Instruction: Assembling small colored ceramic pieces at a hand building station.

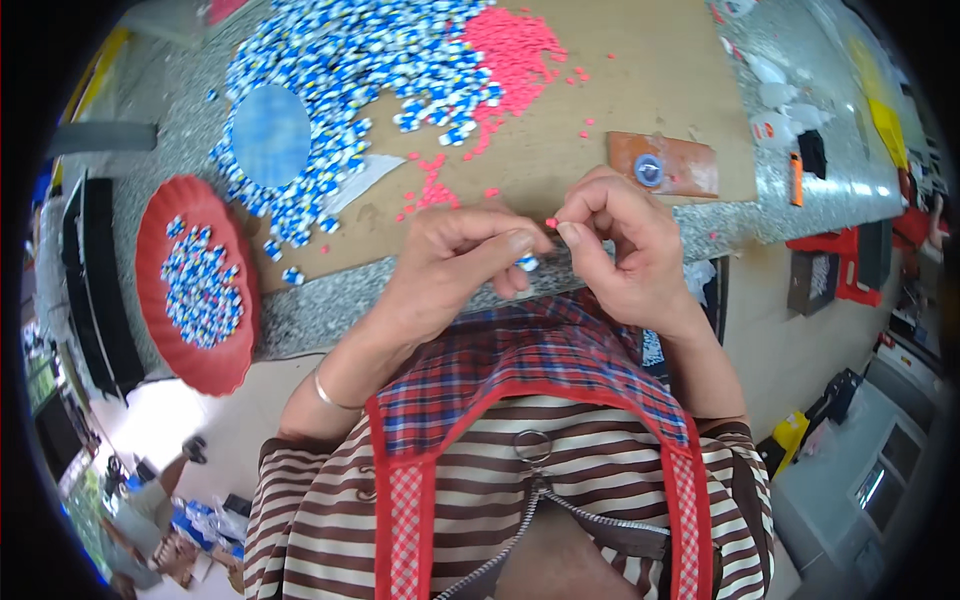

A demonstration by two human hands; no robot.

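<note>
Now the left hand (pixel 455 265) pinches a small blue-and-white piece (pixel 527 262), while the right hand (pixel 620 250) pinches a tiny pink bead (pixel 551 222) just above it.

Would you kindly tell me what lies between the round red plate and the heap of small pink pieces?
In the head view, the blue-and-white pieces lie between red plate and pink heap.

Small blue-white piece (pixel 527 262) half hidden by hands; shape unclear.

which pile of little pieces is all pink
The pink pile at the far middle of the brown board; the big heap to its left and those in the red plate are blue-and-white.
</note>
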